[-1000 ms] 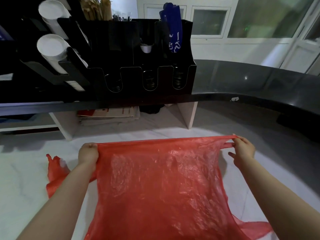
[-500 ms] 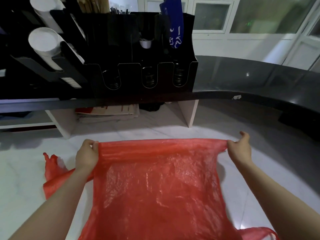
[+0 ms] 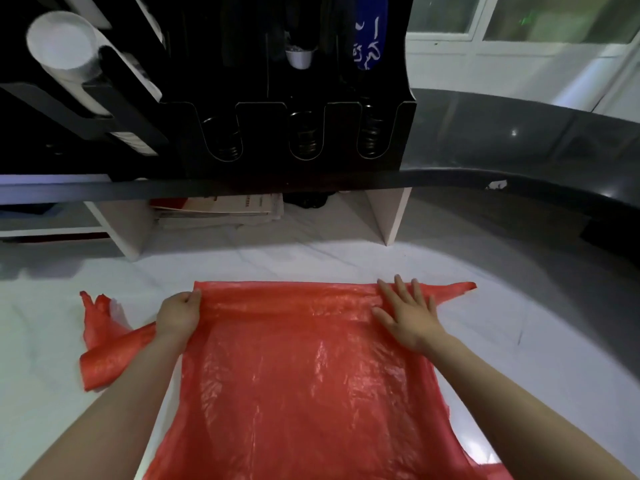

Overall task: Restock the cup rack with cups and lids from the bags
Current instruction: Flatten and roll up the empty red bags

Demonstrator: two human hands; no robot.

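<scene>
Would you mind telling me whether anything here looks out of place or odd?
Nothing looks spilled or broken. Two things stand out: the rack shows only bare springs in its three front slots, no cups, and the red bag lies flat, seemingly empty, the left hand gripping its far edge, the right hand pressing on it.

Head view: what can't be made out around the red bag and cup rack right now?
All in the head view:
- red bag: near end cut off by the bottom edge.
- left hand: fingers hidden under the bag edge it grips.
- cup rack: top cut off by the upper edge; slots too dark to read.
- white cup stack: length hidden by the rack's holder.
</scene>
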